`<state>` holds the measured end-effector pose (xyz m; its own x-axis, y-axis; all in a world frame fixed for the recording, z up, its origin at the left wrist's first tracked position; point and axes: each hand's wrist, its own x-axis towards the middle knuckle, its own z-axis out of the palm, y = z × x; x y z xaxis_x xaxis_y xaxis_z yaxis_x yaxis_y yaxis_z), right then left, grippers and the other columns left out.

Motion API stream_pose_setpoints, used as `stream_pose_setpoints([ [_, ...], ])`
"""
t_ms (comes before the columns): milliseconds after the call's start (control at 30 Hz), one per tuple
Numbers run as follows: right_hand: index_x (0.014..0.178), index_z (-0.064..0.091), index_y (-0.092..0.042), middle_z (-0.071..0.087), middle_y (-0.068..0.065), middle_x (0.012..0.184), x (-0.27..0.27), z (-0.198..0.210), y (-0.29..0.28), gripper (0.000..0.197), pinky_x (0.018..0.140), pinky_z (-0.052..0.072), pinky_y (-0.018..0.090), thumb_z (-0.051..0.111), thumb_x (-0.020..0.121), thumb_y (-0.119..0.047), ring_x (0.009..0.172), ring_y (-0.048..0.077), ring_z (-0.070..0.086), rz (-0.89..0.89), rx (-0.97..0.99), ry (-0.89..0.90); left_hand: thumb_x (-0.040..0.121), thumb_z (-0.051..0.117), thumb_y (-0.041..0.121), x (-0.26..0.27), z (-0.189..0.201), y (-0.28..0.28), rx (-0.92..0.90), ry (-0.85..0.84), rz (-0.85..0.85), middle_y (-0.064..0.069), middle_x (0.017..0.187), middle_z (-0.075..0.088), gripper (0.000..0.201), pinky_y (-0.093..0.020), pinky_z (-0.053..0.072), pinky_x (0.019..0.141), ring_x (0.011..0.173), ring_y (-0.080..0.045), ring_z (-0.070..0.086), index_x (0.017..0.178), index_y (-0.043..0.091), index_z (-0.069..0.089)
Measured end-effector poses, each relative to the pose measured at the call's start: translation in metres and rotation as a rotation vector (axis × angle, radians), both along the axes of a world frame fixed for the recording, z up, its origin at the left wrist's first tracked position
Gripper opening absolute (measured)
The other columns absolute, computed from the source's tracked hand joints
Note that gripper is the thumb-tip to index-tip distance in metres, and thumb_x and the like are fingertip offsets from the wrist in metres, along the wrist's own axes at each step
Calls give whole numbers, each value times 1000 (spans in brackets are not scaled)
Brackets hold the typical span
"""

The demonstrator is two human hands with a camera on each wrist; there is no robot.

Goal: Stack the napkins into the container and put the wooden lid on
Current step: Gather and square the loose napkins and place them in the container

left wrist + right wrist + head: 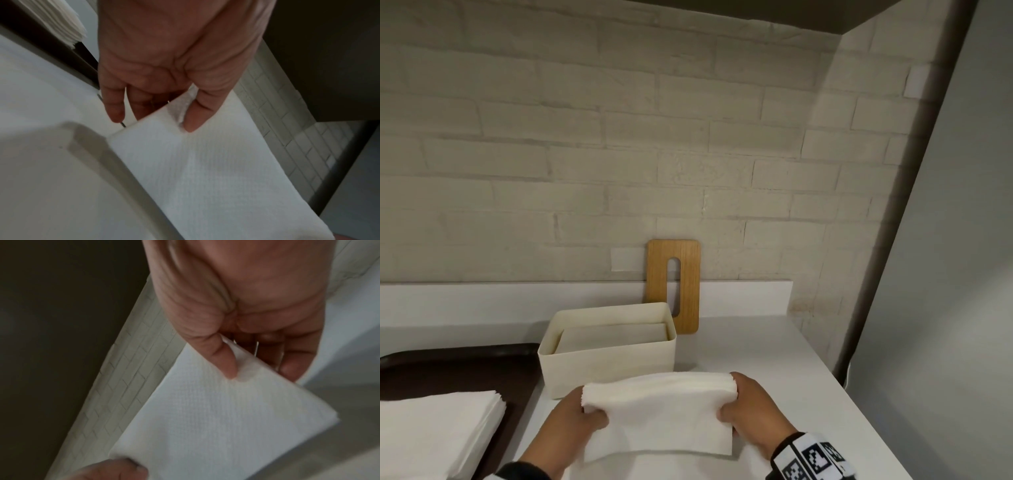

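A small stack of white napkins (659,411) hangs over the counter just in front of the cream container (606,363). My left hand (580,416) pinches its left end, thumb on top (195,116) and fingers underneath. My right hand (748,402) pinches the right end the same way (224,360). The napkins (205,170) (216,418) sag toward me. The container holds a layer of napkins (613,337) inside. The wooden lid (674,286), with a long slot, leans upright against the wall behind the container's right corner.
A dark tray (448,370) at the left carries a thick pile of white napkins (434,435). The white counter (774,349) ends at a brick wall behind and a grey panel (945,308) at the right.
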<state>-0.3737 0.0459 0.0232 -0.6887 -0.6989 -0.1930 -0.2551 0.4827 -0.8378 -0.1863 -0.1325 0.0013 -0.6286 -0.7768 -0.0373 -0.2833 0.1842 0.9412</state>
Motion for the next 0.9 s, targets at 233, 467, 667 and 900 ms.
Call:
stream_pose_setpoints([
  [233,102,60,-15,63,1,94,4,-3,6,36,61,46,17,57,72,6,89,17,60,79,84,-45,55,62,5,3,-8,-4,-32,-191,-142,-2,90,66,37,-25,39,74,90,-19,58,91,15,61],
  [467,97,61,-16,69,3,100,-2,37,-1,19,73,54,30,62,82,-4,90,18,66,47,-96,-106,81,66,4,9,33,-20,-3,-37,54,-5,92,68,20,-30,49,63,82,-19,65,95,15,56],
  [667,79,46,-20,57,3,86,-11,90,-67,28,63,45,29,69,79,-4,74,17,56,-107,-431,-15,80,68,2,-4,95,-55,-148,209,332,-8,84,57,37,-31,46,57,68,-21,56,105,12,42],
  [900,72,39,-28,44,-8,70,-20,81,-145,28,80,45,35,62,80,-13,84,23,53,-104,-145,259,85,59,6,-31,89,-104,-468,-335,312,-13,107,61,14,-25,36,74,91,-27,53,92,11,48],
])
